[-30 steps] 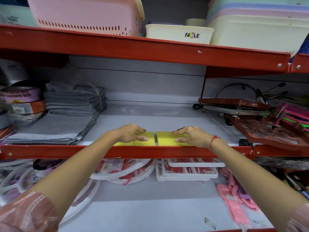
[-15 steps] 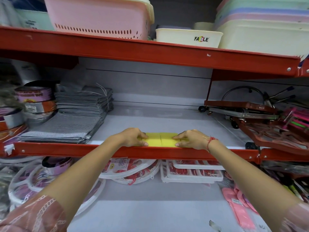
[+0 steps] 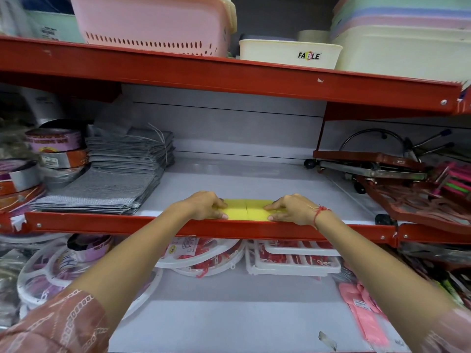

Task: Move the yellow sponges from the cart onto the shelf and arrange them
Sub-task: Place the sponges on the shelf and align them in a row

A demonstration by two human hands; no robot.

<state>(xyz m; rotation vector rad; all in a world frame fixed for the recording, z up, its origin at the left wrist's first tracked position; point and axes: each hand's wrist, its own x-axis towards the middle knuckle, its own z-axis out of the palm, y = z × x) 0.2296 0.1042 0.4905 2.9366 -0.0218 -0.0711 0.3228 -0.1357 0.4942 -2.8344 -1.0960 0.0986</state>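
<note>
Red-framed shelf (image 3: pixel 254 179) carries two yellow sponges (image 3: pixel 256 213) touching at its front lip, your left hand (image 3: pixel 204 206) and right hand (image 3: pixel 290 210) each curled round one: likely squaring the pair, so release gently, edges level.

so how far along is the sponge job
Done: two sponges lie side by side at the front edge of the shelf. In hand: left hand and right hand each hold an outer end, apparently squaring them. Left: the cart is out of view, so how many remain can't be told.
</note>
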